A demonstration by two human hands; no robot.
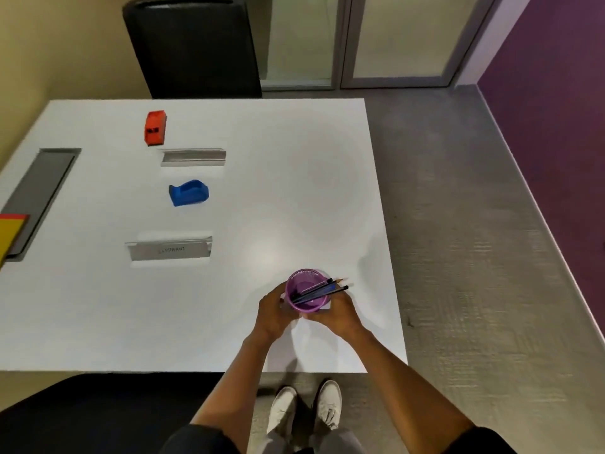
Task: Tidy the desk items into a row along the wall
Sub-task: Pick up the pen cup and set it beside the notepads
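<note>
Holding the purple mesh pen cup (306,291) with both hands, near the front right part of the white desk (294,191): left hand (275,314) wraps its left side, right hand (337,314) cups the right side and base, both closed on the cup, not splayed. Can't tell if it's lifted or sitting on the surface; hands hide the bottom. Several dark pencils (322,288) lean out over the rim toward the right, tips past the edge. Step in hand looks like the pickup of the cup, first item to relocate; nothing reads as lined up yet. Farther in, a brushed-metal nameplate holder (168,250) lies mid-desk, then a blue tape dispenser (189,192), a second brushed-metal angled holder (193,156), and a red block-shaped stapler-like item (155,127) farthest back. These four sit in a loose column well apart from the beige wall (49,44) on the left. Along that left edge: a grey recessed cable tray (42,188) with a yellow and red folder (9,231) overlapping its near end. Next move, my read: carry the cup across to the wall side, keep it upright so the leaning pencils don't tip out, set it down clear of the tray. Watch the nameplate holder on the path. Black chair (193,44) beyond the far edge, not in play.
</note>
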